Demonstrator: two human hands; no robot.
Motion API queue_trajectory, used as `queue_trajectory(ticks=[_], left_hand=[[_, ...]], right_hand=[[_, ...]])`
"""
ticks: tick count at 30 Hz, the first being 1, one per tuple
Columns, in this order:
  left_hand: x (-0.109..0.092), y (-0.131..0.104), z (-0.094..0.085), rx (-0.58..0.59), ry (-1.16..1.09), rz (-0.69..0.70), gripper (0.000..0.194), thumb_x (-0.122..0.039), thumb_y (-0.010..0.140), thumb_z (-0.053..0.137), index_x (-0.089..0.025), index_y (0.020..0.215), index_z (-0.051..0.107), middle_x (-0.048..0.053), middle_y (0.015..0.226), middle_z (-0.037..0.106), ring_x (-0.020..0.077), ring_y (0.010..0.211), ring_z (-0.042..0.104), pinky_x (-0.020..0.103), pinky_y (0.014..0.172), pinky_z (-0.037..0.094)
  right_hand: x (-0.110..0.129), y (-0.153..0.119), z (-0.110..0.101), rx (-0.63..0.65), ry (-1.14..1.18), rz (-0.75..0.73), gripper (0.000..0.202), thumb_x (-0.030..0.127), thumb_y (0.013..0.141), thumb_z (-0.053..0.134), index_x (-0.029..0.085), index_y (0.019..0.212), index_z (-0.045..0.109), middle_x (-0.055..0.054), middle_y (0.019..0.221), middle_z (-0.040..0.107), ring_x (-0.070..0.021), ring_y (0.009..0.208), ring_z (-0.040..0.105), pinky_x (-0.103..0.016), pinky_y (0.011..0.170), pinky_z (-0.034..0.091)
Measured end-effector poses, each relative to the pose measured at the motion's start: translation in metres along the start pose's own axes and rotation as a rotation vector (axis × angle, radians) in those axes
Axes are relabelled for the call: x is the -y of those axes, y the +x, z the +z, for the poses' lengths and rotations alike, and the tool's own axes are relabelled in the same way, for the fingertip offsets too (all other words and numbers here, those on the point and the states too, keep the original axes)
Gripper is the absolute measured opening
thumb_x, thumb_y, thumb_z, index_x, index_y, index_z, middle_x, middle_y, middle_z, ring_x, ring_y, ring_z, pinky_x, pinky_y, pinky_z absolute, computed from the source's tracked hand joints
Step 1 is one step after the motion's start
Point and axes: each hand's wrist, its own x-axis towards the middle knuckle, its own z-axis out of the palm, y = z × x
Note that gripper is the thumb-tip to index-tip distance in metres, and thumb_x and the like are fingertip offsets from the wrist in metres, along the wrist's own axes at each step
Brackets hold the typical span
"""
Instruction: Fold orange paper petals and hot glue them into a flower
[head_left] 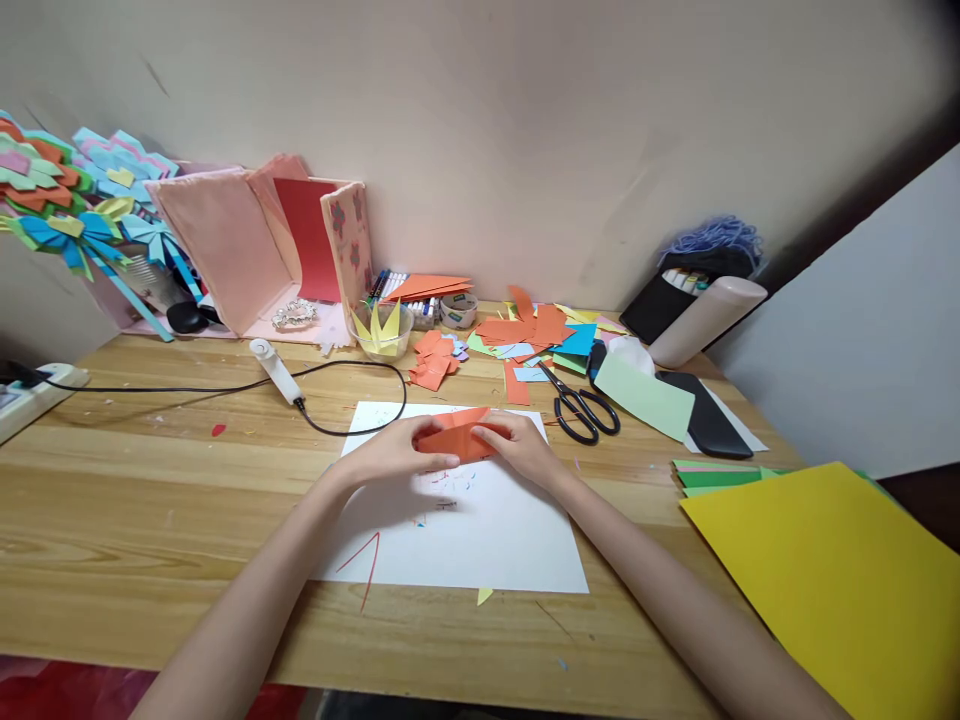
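An orange folded paper (pixel 459 437) is held between both hands, above the back part of a white sheet (pixel 480 540) with colored marks. My left hand (pixel 401 448) grips the paper's left end, with the thumb along its lower edge. At the paper's right end, my right hand (pixel 514 440) pinches it between thumb and fingers. The fingers behind the paper are partly hidden. Black-handled scissors (pixel 581 408) lie just behind and to the right of the right hand.
A white glue gun (pixel 275 372) with a looping black cord lies back left. Paper scraps (pixel 525 330), a clear cup (pixel 381 332) and a pink box (pixel 225 240) stand along the wall. Yellow sheets (pixel 832 570) cover the right side; a black phone-like slab (pixel 705 415) lies behind them.
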Motion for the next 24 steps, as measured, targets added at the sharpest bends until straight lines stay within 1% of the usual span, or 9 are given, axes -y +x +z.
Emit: queue_trajectory(ticks=[1, 3, 6, 8, 11, 16, 20, 24], left_hand=[[0.005, 0.003, 0.001, -0.041, 0.023, -0.017, 0.040, -0.047, 0.065, 0.062, -0.017, 0.091, 0.061, 0.004, 0.088, 0.065, 0.0201, 0.076, 0.059, 0.028, 0.065, 0.045], [0.016, 0.010, 0.005, -0.179, 0.093, -0.058, 0.035, -0.043, 0.064, 0.062, -0.017, 0.086, 0.060, 0.003, 0.084, 0.064, 0.0199, 0.074, 0.059, 0.028, 0.064, 0.044], [0.026, 0.017, 0.012, -0.330, 0.167, -0.082, 0.028, -0.036, 0.065, 0.062, -0.019, 0.087, 0.060, 0.003, 0.089, 0.064, 0.0204, 0.081, 0.059, 0.029, 0.070, 0.044], [0.027, 0.018, 0.016, -0.402, 0.180, -0.094, 0.029, -0.033, 0.065, 0.062, -0.020, 0.091, 0.059, 0.004, 0.095, 0.064, 0.0205, 0.087, 0.058, 0.029, 0.075, 0.044], [0.024, 0.016, 0.022, -0.490, 0.222, -0.101, 0.032, -0.032, 0.067, 0.062, -0.021, 0.097, 0.057, 0.005, 0.099, 0.063, 0.0215, 0.091, 0.057, 0.031, 0.078, 0.044], [0.024, 0.015, 0.026, -0.548, 0.263, -0.069, 0.026, -0.030, 0.070, 0.061, -0.020, 0.093, 0.054, 0.007, 0.098, 0.062, 0.0239, 0.093, 0.056, 0.035, 0.079, 0.043], [0.026, 0.016, 0.030, -0.562, 0.290, -0.050, 0.025, -0.027, 0.072, 0.061, -0.020, 0.094, 0.054, 0.007, 0.096, 0.061, 0.0249, 0.091, 0.056, 0.037, 0.078, 0.043], [0.025, 0.015, 0.032, -0.578, 0.412, -0.033, 0.022, -0.026, 0.074, 0.059, -0.020, 0.095, 0.056, 0.008, 0.097, 0.057, 0.0254, 0.092, 0.054, 0.037, 0.078, 0.042]], right_hand=[[0.000, 0.002, 0.003, -0.032, 0.001, 0.003, 0.031, 0.039, 0.086, 0.047, 0.018, 0.068, 0.061, -0.002, 0.074, 0.060, -0.0147, 0.070, 0.055, -0.027, 0.066, 0.041], [-0.001, 0.007, 0.008, -0.096, -0.020, 0.018, 0.025, 0.038, 0.084, 0.051, 0.018, 0.071, 0.060, -0.003, 0.080, 0.058, -0.0152, 0.075, 0.054, -0.028, 0.070, 0.040], [-0.005, 0.015, 0.014, -0.181, -0.126, 0.069, 0.023, 0.038, 0.080, 0.056, 0.018, 0.068, 0.055, -0.002, 0.076, 0.054, -0.0156, 0.071, 0.052, -0.028, 0.067, 0.039], [-0.007, 0.020, 0.017, -0.214, -0.215, 0.090, 0.026, 0.039, 0.078, 0.059, 0.019, 0.064, 0.051, -0.001, 0.072, 0.052, -0.0157, 0.067, 0.050, -0.027, 0.063, 0.038], [-0.009, 0.024, 0.020, -0.231, -0.317, 0.091, 0.028, 0.040, 0.078, 0.059, 0.019, 0.063, 0.047, -0.001, 0.071, 0.051, -0.0160, 0.065, 0.049, -0.027, 0.060, 0.036], [-0.012, 0.025, 0.022, -0.237, -0.394, 0.082, 0.031, 0.044, 0.081, 0.053, 0.020, 0.064, 0.047, -0.003, 0.072, 0.053, -0.0175, 0.065, 0.049, -0.028, 0.058, 0.035], [-0.013, 0.025, 0.023, -0.252, -0.416, 0.069, 0.033, 0.048, 0.083, 0.048, 0.020, 0.065, 0.048, -0.004, 0.071, 0.052, -0.0179, 0.064, 0.049, -0.028, 0.057, 0.035], [-0.013, 0.025, 0.025, -0.267, -0.439, 0.060, 0.033, 0.047, 0.084, 0.047, 0.020, 0.065, 0.048, -0.004, 0.071, 0.052, -0.0175, 0.063, 0.048, -0.028, 0.056, 0.034]])
